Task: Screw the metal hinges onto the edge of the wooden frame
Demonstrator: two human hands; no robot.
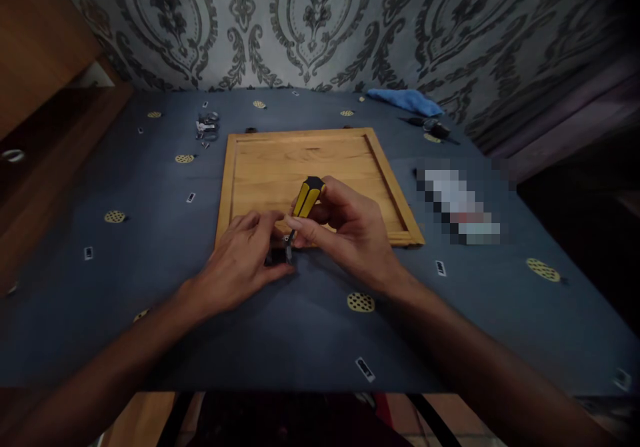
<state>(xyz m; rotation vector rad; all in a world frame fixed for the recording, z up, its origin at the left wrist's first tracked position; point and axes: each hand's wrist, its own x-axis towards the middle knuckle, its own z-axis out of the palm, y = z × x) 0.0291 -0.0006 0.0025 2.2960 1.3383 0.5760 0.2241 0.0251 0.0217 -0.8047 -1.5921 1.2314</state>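
My right hand (pixel 350 227) grips a screwdriver (pixel 308 197) with a yellow and black handle, tilted with its shaft pointing down at the near edge of a wooden panel (pixel 305 167). The panel lies flat on the table and has a raised frame around it. Against that near edge, my left hand (pixel 245 250) pinches a small dark metal fitting (pixel 280 255) between thumb and fingers. The screwdriver's tip meets the fitting or hovers close by; fingers partly cover the spot, so I cannot tell which.
Several small metal fittings (pixel 207 127) lie beyond the panel's left side. A blue cloth (pixel 405 100) and a dark tool (pixel 434 128) are at the back right. Nearer sits a blurred-out object (pixel 460 204). Wooden furniture (pixel 45 47) borders the dark patterned tablecloth (pixel 150 187) on the left.
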